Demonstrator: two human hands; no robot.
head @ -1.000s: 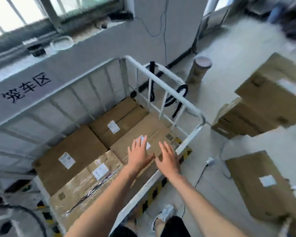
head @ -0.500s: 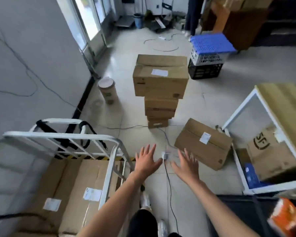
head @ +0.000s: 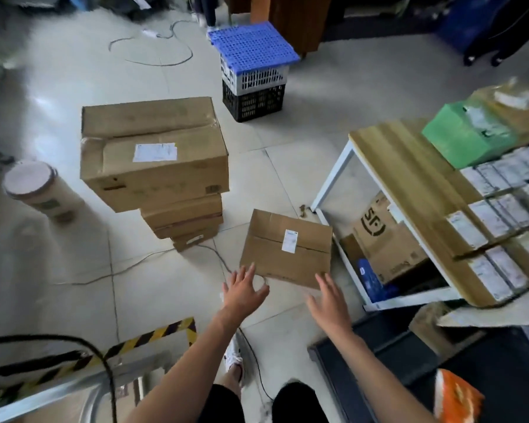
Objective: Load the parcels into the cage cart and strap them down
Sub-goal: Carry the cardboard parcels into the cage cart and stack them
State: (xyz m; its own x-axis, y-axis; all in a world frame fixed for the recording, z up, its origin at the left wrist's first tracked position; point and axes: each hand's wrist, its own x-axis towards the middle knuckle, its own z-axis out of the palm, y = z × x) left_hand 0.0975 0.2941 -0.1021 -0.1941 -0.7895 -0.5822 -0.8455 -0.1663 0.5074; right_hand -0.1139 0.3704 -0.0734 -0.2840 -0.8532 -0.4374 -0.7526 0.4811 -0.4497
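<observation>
A flat cardboard parcel [head: 287,248] with a white label lies on the floor tiles just ahead of me. My left hand [head: 243,290] hovers with spread fingers at its near left corner. My right hand [head: 329,300] is spread at its near right corner. Neither hand holds anything. Further left stands a stack of cardboard parcels [head: 156,160], the largest on top with a white label. Only a corner rail of the white cage cart [head: 74,389] shows at the bottom left, with a black strap [head: 104,361] looping over it.
A white-framed wooden table [head: 409,178] loaded with small boxes stands at right, with boxes under it. Stacked crates [head: 254,71] sit behind. A paper tube [head: 40,190] leans at left. Cables cross the floor by my feet. Yellow-black hazard tape [head: 153,334] marks the cart bay.
My view swung from the loaded cart to the floor at right. Both hands left the parcels in the cart and now reach toward the flat parcel on the floor.
</observation>
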